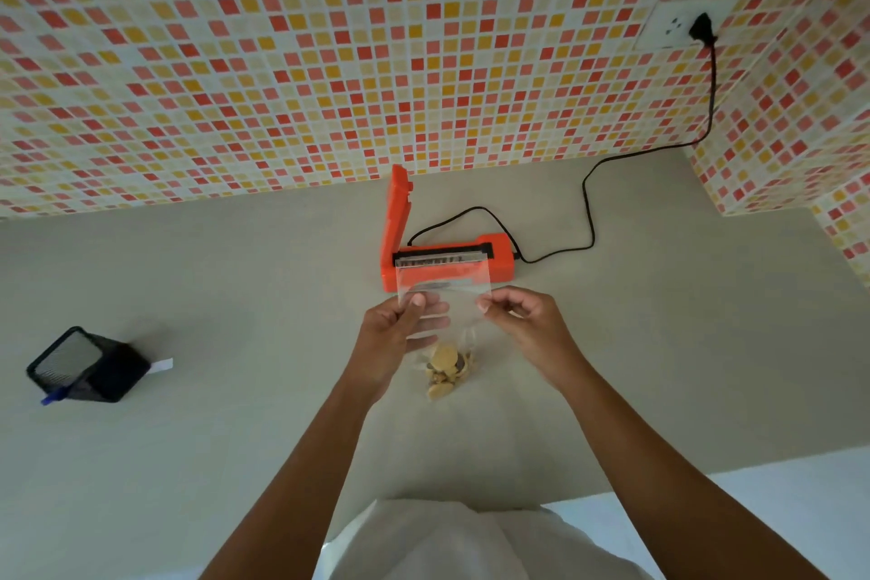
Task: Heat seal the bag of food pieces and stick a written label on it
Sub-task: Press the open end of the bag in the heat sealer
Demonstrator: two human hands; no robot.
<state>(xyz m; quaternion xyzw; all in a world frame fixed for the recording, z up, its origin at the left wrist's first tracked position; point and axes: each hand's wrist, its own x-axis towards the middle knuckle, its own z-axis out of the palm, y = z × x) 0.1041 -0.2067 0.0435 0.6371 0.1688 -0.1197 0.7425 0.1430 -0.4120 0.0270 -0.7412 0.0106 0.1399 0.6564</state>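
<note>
At the centre of the frame your left hand and right hand pinch the two sides of a clear bag, food pieces gathered at its lower end. The bag's top edge lies across the black strip of the orange heat sealer (lid raised upright at its left end). A black cord runs to the wall socket, upper right. At the left edge a black mesh holder lies tipped on the grey counter, a blue pen poking out.

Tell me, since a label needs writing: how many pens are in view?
1: a blue pen pokes out of the tipped black mesh holder at left; others may hide inside.
</note>
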